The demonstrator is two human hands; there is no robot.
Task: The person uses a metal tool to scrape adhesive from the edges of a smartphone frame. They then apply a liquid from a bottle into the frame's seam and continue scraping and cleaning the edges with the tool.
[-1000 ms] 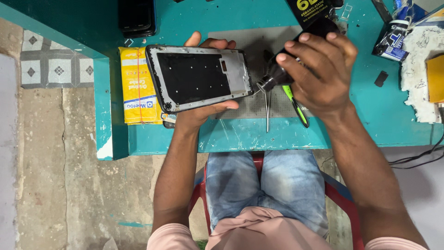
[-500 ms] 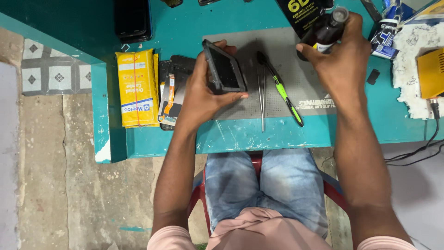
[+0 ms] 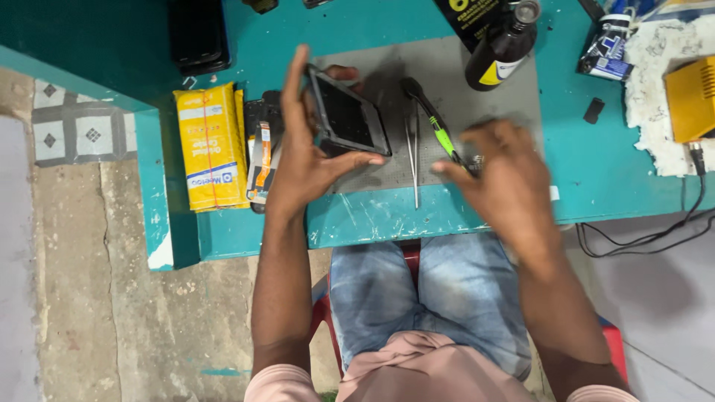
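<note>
Clearly the phone (image 3: 346,115) is the thing at risk: the left hand (image 3: 305,160) holds it tilted on edge above the grey mat (image 3: 477,82), gripped between thumb below and fingers along its left side, so a slack grip could let it slide onto the mat or knock the tweezers (image 3: 414,160) just to its right. The right hand (image 3: 506,175) is blurred, open and holding nothing, fingers spread over the mat's lower right part, near the green-handled screwdriver (image 3: 439,130); a careless sweep could push that tool or tip the dark bottle (image 3: 500,48) beyond it. The phone sits well left of this hand, apart from it, with tweezers and screwdriver between
</note>
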